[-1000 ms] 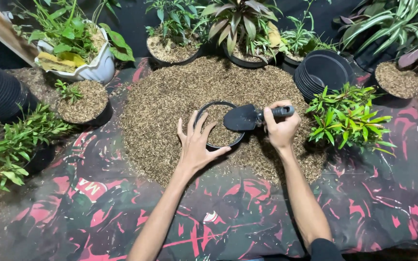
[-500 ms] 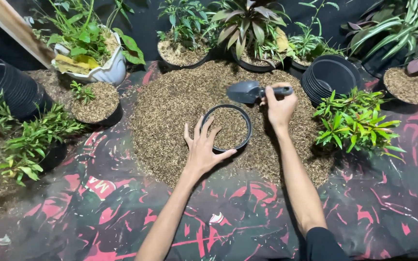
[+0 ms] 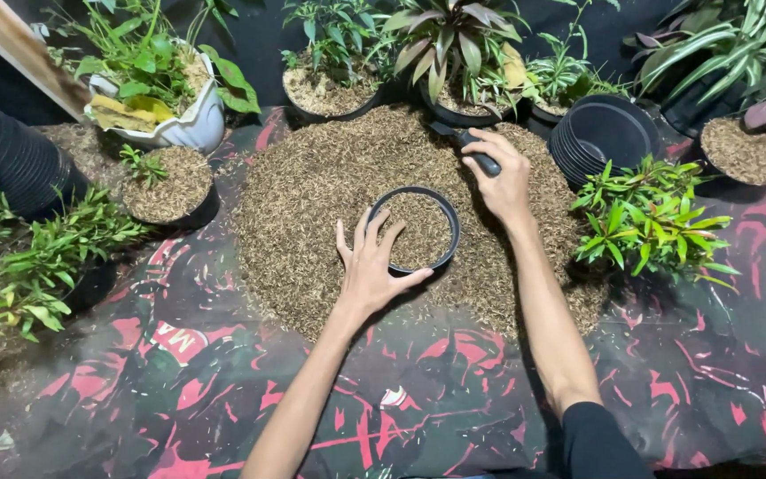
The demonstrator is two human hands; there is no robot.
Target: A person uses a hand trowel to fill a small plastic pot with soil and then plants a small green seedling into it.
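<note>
**Hands at a pot in a heap of husk**

Nearest the camera lies a dark sheet (image 3: 223, 390) with red and pink marks, spread over the ground. Both bare forearms reach out over it.

The left hand (image 3: 372, 266) rests on the near rim of a round black pot (image 3: 448, 232), fingers spread apart and laid flat against the edge, thumb out to the right along the rim. It grips nothing; it only steadies the pot. The pot sits sunk in the middle of a broad heap of brown husk (image 3: 312, 195) and is filled nearly to the rim with the same stuff.

Just beyond the pot, the right hand (image 3: 500, 177) is closed around the black handle of a trowel (image 3: 467, 145), fingers curled tight on it. The blade points up and left and its tip lies at the far edge of the heap.

Left of the heap stands a small pot (image 3: 175, 186) full of husk with one green sprig, and loose leafy cuttings (image 3: 46, 257) lie further left. A stack of black pots (image 3: 11, 160) lies at the left edge. To the right of the heap is a leafy green plant (image 3: 653, 217), and behind it another stack of black pots (image 3: 600, 137).

Farthest off, a white planter (image 3: 183, 124) and several potted plants (image 3: 454, 44) line the back.
</note>
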